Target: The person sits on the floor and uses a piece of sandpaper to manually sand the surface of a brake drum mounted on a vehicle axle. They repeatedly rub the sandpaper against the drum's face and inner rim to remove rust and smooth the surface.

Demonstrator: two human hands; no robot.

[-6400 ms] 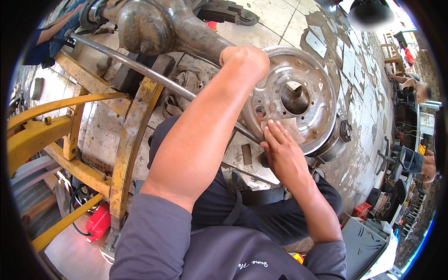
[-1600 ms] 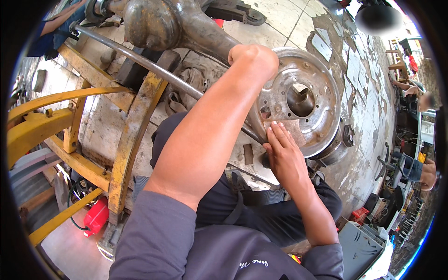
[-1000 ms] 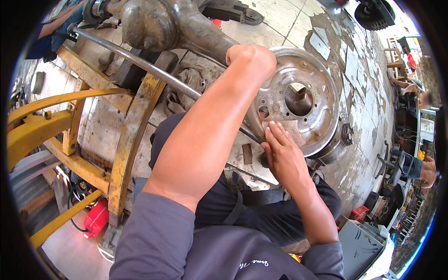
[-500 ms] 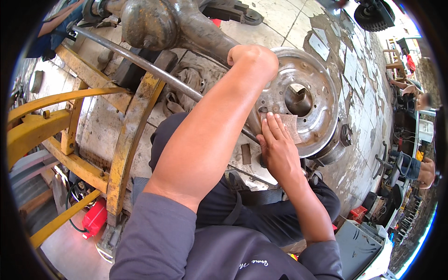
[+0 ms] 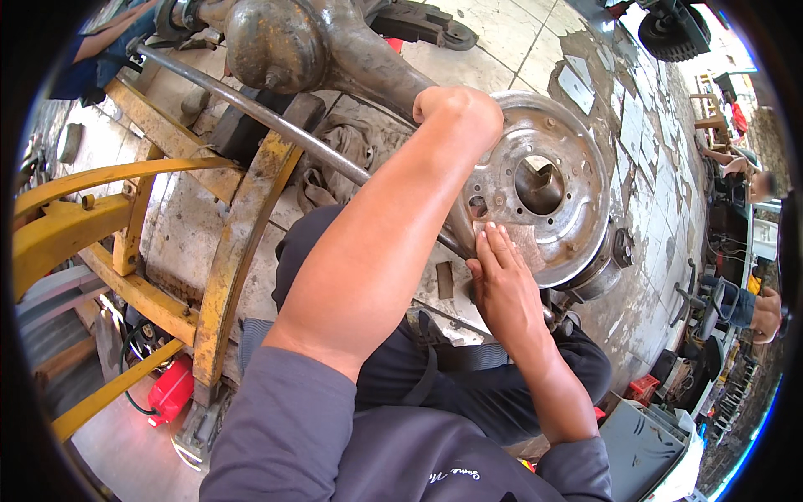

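A round, worn metal plate, like a brake backing plate, stands at the end of a heavy axle housing. Its wide centre hole shows a metal tube inside. My right hand lies flat over the lower left of the plate, fingers stretched out, pressing on a brownish sheet that looks like sandpaper. Beside the fingers is a small oval hole in the plate. My left hand is bent down at the wrist by the plate's upper left edge and the axle. Its fingers are mostly hidden behind it.
A long steel bar slants under my left forearm. Yellow metal frames stand at left, near a red case. A dark strip lies on the tiles. Broken tiles, a grey box and other people are at right.
My right hand has slid slightly down the plate, baring the small oval hole beside its fingertips. The left hand stays by the plate's upper edge. The whole view has shifted a little.
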